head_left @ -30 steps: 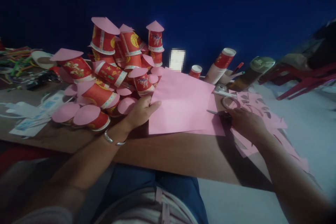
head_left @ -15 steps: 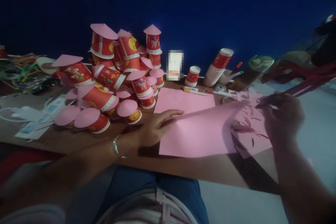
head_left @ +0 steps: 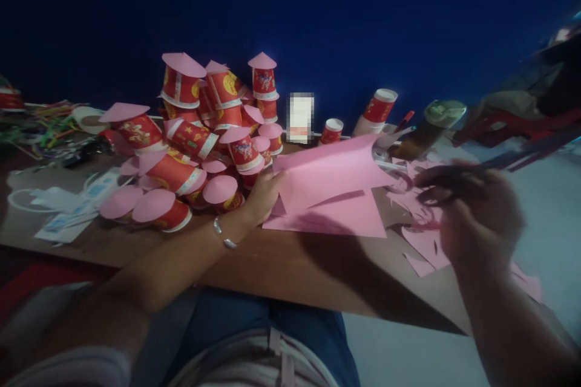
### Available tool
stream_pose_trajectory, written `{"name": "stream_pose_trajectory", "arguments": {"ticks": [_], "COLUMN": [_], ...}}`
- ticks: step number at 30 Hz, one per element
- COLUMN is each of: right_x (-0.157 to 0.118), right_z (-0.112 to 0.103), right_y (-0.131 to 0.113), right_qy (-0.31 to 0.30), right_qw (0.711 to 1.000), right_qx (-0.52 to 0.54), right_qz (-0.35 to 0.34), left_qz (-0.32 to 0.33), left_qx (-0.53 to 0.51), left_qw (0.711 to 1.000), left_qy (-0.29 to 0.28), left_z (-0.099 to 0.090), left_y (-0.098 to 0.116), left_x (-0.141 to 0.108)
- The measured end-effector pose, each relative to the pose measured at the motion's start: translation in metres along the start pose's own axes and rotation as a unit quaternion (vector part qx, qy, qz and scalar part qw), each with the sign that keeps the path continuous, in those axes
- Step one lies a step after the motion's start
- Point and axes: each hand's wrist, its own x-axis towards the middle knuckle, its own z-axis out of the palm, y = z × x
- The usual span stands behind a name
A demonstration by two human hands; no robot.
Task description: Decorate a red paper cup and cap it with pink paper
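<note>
My left hand (head_left: 264, 195) has its fingers closed on the left edge of a pink paper sheet (head_left: 331, 166), which is lifted and curls up at its right side. Beneath it another pink sheet (head_left: 345, 217) lies flat on the table. My right hand (head_left: 485, 217) is to the right of the paper, apart from it. In its fingers is a dark, blurred pair of scissors (head_left: 433, 184), with two prongs pointing left toward the paper. Pink paper scraps (head_left: 424, 245) with cut slits lie under and beside my right hand.
Red paper cups with pink cone tops (head_left: 170, 170) are piled at the left. At the back are a lit phone (head_left: 301, 118), a red cup (head_left: 331, 131) and a cup stack (head_left: 379, 107). White cables and strips (head_left: 75, 202) lie far left. The table's front edge runs near my lap.
The upper pink sheet has risen and shifted left and back, now gripped by my left hand, which lay flat before. My right hand has moved left and lower, with the dark scissors now showing.
</note>
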Motion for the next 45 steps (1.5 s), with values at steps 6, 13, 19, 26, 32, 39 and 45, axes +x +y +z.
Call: {"name": "stream_pose_trajectory", "arguments": {"ticks": [6, 13, 19, 26, 32, 39, 45], "right_x": [-0.055, -0.094, -0.121, -0.112, -0.110, -0.123, -0.128], "right_z": [0.024, 0.046, 0.053, 0.075, 0.090, 0.089, 0.090], "right_y": [-0.008, -0.015, -0.014, -0.007, -0.002, 0.007, 0.008], "right_qy": [-0.281, -0.384, -0.350, -0.264, -0.269, -0.268, -0.249], "right_qw": [0.929, 0.818, 0.781, 0.841, 0.847, 0.837, 0.840], "right_qx": [0.030, 0.046, 0.087, 0.104, 0.137, 0.155, 0.162], "right_qz": [0.240, 0.426, 0.510, 0.462, 0.438, 0.451, 0.454], "left_qz": [-0.044, -0.071, -0.065, -0.078, -0.135, -0.143, -0.121], "left_qx": [0.010, -0.009, -0.017, -0.079, -0.124, -0.110, -0.114], "left_qw": [0.998, 0.996, 0.998, 0.993, 0.980, 0.982, 0.981], "left_qy": [-0.041, -0.050, -0.021, -0.051, -0.081, -0.059, -0.098], "left_z": [-0.004, -0.008, -0.007, -0.004, -0.004, -0.004, -0.004], "left_y": [-0.030, -0.040, -0.042, -0.033, -0.022, -0.023, -0.028], "left_x": [-0.004, -0.001, -0.001, -0.009, -0.014, -0.014, -0.013]}}
